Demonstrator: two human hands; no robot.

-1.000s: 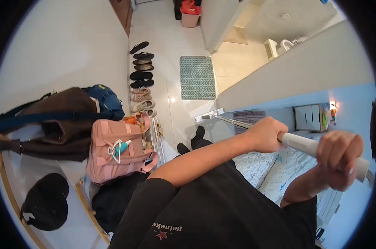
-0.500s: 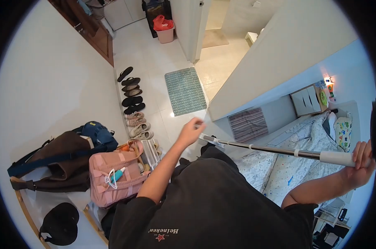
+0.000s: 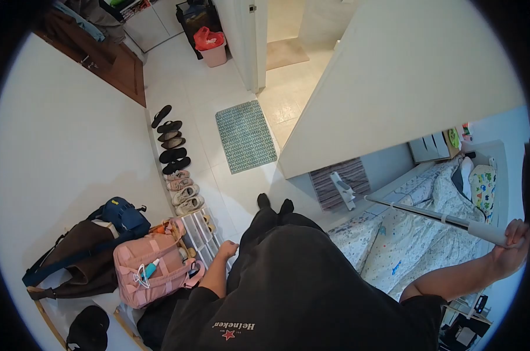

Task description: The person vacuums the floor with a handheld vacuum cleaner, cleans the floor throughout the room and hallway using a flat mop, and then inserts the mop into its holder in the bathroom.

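My right hand (image 3: 513,237) is wrapped round the white grip of a long telescopic pole (image 3: 420,212) with a metal shaft and white collars. The shaft slants down to the left, across the bed. Close to its far end is a white head piece (image 3: 342,190), over the striped rug; I cannot tell whether the two are joined. My left hand (image 3: 227,250) hangs low by my side with its fingers curled in, and I see nothing held in it. It is nearest to a white slatted rack (image 3: 200,231) and a pink bag (image 3: 151,263).
Several shoes (image 3: 174,155) line the left wall. A green patterned mat (image 3: 246,137) lies before a doorway, with a pink bin (image 3: 212,47) beyond it. The bed (image 3: 417,245) is on the right, past a wall edge. A striped rug (image 3: 323,187) lies beside it.
My left hand has drawn back from near the pole's lower end to my side. The pole's lower end has swung right, away from my feet, and the white head now shows over the rug.
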